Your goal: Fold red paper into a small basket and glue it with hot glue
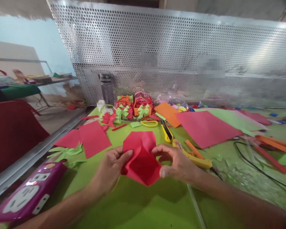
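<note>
A folded red paper bag [143, 146] is held up over the green table, its mouth spread toward me in a diamond shape. My left hand [113, 165] pinches its left side, thumb on the near face and fingers behind. At its right edge, my right hand [173, 162] curls with thumb and fingers around the paper. Just right of that hand lies a yellow glue gun [197, 160]. Beyond the bag are yellow-handled scissors [149, 123] and a yellow utility knife [167, 133].
Small finished paper bags with bows [143, 109] stand at the back beside a grey bottle [106, 89]. Red sheets [94, 136] lie left, larger sheets [207, 127] right. A purple power strip [30, 190] sits front left; a black cable [257, 168] and glue sticks are right.
</note>
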### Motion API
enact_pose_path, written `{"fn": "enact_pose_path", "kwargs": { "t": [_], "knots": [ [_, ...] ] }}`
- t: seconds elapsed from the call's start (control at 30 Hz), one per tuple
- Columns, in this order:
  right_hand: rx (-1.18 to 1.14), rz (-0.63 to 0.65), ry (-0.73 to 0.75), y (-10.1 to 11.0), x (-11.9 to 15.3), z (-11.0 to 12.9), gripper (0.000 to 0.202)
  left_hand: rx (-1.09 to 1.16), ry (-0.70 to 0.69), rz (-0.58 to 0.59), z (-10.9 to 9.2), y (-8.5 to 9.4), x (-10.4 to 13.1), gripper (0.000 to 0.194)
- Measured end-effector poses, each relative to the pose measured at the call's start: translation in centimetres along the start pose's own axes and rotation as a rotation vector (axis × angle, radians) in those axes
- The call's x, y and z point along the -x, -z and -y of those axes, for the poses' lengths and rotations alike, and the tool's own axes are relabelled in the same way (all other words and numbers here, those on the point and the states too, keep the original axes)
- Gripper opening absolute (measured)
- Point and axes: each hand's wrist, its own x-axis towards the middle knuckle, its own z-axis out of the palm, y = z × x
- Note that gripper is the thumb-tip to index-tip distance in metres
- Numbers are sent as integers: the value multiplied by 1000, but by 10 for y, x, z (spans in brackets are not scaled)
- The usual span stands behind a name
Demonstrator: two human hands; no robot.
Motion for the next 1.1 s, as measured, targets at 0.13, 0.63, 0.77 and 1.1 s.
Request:
{"fn": "enact_pose_path", "kwargs": {
  "t": [0.13,0.63,0.77,1.1],
  "knots": [
    [-152,62,-22,-2,1,-4,70,130,37,5,5,3,-3,21],
    [-339,-254,-57,-20,-4,-10,27,292,-12,-195,-8,-2,5,58],
    [-361,-314,-28,-15,-6,-10,31,263,-91,-137,-7,1,4,35],
    [-209,-401,6,-9,-2,-5,27,188,-199,5,0,3,5,31]
  ]
}}
